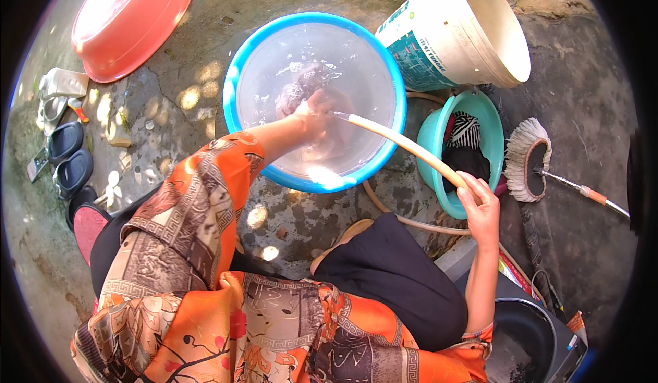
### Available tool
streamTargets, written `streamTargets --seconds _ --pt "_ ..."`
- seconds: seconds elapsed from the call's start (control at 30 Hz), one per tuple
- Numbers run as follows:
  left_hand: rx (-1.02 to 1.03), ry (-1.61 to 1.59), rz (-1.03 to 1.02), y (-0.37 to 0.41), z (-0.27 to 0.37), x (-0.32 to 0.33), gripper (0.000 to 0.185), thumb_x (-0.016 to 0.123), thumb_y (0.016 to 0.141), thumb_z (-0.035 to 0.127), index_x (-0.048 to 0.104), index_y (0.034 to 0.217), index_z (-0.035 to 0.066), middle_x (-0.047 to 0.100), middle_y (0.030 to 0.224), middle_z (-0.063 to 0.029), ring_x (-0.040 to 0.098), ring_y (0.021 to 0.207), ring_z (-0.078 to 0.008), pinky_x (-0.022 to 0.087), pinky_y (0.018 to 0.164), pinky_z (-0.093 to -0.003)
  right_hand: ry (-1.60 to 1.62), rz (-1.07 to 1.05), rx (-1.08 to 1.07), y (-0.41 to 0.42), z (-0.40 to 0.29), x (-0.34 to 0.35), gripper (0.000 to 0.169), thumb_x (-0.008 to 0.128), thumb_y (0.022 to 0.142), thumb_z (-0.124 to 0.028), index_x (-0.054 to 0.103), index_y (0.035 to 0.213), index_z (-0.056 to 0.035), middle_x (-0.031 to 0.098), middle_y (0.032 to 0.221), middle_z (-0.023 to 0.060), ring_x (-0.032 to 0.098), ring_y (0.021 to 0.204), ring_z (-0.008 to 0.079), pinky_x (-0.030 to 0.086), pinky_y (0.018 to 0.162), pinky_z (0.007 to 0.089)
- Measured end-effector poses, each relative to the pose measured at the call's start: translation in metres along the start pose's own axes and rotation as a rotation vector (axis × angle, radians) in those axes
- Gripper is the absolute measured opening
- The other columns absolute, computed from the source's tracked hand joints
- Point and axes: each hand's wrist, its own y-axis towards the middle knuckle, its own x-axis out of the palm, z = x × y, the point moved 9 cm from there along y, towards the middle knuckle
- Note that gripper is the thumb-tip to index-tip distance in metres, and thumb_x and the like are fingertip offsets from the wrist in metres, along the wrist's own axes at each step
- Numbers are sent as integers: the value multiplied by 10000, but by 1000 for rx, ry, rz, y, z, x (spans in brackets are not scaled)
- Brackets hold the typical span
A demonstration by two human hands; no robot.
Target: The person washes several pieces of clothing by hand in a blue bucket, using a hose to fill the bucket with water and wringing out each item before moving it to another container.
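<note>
Before me a large basin with a blue rim (234, 90) holds cloudy water. My left hand (320, 109) is partly under the water, at a greyish-mauve cloth (302, 89) with bubbles over it. The water blurs those fingers, so their grip on the cloth is unclear. My right hand (478, 198) is closed around a pale rubber hose (406, 144), thumb and fingers pinching it a good way behind its mouth. The hose reaches over the basin's right side, and water runs from it onto my left hand.
A teal basin (501, 141) with dark and striped clothes and a white plastic bucket (462, 28) lying tilted are at the right, beside a mop head (528, 159). At the left are a pink basin (131, 28) and dark clogs (72, 172). A black pot (522, 337) stands at lower right.
</note>
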Motion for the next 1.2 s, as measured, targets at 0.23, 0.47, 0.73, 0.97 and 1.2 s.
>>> streamTargets --seconds 0.23,0.47,0.73,0.97,1.2 --pt "-569 -442 137 -20 -20 -18 743 526 851 437 239 1480 165 -48 1537 -226 -87 1374 -515 56 980 -776 11 18 43 0 4 -8 305 636 882 -121 614 1152 21 505 822 5 475 745 76 388 660 212" --pt "-659 -612 69 4 -40 22 782 498 831 541 196 1489 245 -51 1557 -146 -82 1413 -408 6 1064 -683 -1 11 24 5 1 -2 296 632 882 -95 613 1154 19 518 846 0 476 760 66 386 667 201" --pt "-522 -600 56 41 -38 69 632 443 871 506 278 1453 323 -6 1568 -100 -30 1429 -362 1 1112 -603 -1 437 -55 -9 5 -85 278 584 914 -64 616 1182 0 597 955 11 499 769 54 410 674 194" --pt "-444 -543 -40 12 -8 37 528 403 909 375 330 1432 351 58 1569 -89 47 1433 -347 41 1107 -629 -10 785 0 47 25 -191 298 596 923 -182 630 1164 -11 596 799 -17 460 603 31 366 514 189" --pt "-543 -500 98 -18 -5 -13 523 565 771 217 536 1293 193 247 1505 -162 132 1405 -404 88 1068 -686 -478 638 94 179 25 -157 326 595 864 -333 659 1081 -98 668 952 173 650 922 304 490 788 405"
